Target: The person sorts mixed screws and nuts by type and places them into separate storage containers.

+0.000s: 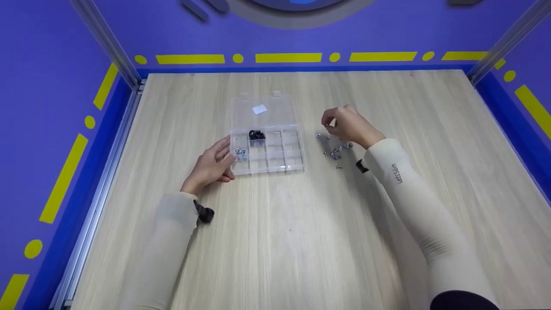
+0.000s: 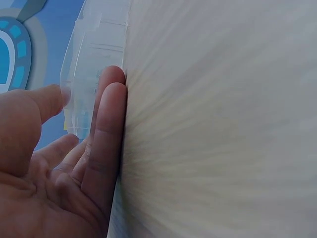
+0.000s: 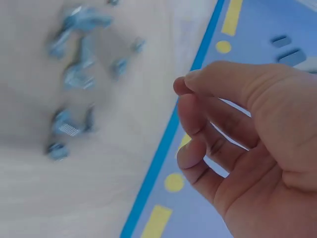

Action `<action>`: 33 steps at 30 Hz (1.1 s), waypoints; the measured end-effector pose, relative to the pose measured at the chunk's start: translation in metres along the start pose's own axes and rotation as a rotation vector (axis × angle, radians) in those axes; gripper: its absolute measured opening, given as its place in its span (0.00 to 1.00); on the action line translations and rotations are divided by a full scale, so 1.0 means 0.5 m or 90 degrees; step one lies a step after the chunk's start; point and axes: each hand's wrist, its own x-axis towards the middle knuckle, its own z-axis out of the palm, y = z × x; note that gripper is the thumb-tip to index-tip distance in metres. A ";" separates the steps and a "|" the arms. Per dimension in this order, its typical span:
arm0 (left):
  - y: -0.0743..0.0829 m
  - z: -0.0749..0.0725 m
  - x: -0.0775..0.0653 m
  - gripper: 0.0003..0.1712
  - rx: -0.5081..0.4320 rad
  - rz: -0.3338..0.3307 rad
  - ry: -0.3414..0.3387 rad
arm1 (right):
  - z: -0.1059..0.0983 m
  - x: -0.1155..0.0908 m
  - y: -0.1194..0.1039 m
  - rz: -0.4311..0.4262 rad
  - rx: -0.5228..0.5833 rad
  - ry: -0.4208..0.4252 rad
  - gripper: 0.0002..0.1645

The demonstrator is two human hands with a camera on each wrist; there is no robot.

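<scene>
A clear plastic compartment box lies on the table with its lid folded back. My left hand grips its left side, thumb at the top edge and fingers alongside and low against the table; the left wrist view shows thumb and fingers on either side of the wall. Small silvery pieces lie in a left compartment, black pieces in one at the back. To the right, my right hand hovers over loose metal screws, thumb and forefinger tips together, with nothing visible between them.
A small white label is on the lid. The pale wood table is bounded by blue panels at the back and sides, with metal rails at the left edge.
</scene>
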 end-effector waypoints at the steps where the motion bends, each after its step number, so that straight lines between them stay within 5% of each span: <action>1: 0.000 0.000 0.000 0.40 0.000 0.000 0.001 | 0.000 0.004 -0.009 -0.013 -0.001 0.004 0.08; 11: -0.004 -0.001 0.003 0.39 -0.009 0.011 0.002 | 0.035 0.055 -0.091 -0.134 0.003 0.033 0.06; 28: -0.004 0.002 0.000 0.39 -0.007 0.010 0.007 | 0.118 0.077 -0.166 -0.217 0.027 0.005 0.10; 33: -0.003 0.001 -0.002 0.40 -0.012 0.013 0.004 | 0.127 0.078 -0.176 -0.201 0.010 -0.035 0.08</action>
